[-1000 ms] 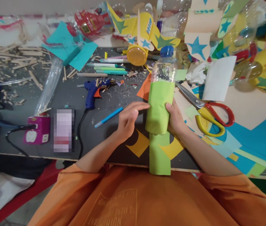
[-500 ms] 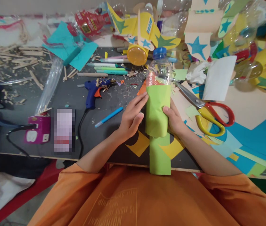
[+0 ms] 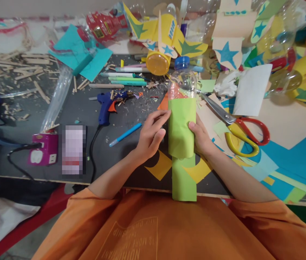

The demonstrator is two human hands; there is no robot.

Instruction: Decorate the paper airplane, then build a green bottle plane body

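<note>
A clear plastic bottle [image 3: 189,80] with a blue cap has green paper [image 3: 182,126] wrapped around its lower part. My right hand [image 3: 203,136] grips its right side, the thumb lying on the paper and the other fingers hidden behind. On the opposite side, my left hand [image 3: 153,135] has its fingers stretched out, their tips at the paper's left edge. Below the bottle lies a green paper strip [image 3: 184,178], reaching over the table's front edge. Yellow paper pieces [image 3: 159,168] with curved cut-outs lie beside that strip.
Large scissors [image 3: 234,122] with red and yellow handles lie to the right on paper scraps. A blue glue gun [image 3: 106,104], a blue pen [image 3: 125,134] and a phone [image 3: 73,150] are on the left. Behind stands a yellow paper-covered bottle [image 3: 165,32] with wings.
The bottle's top has tilted slightly toward me and left. My left fingertips have curled and slid a little lower along the paper's edge. The right hand has shifted very slightly.
</note>
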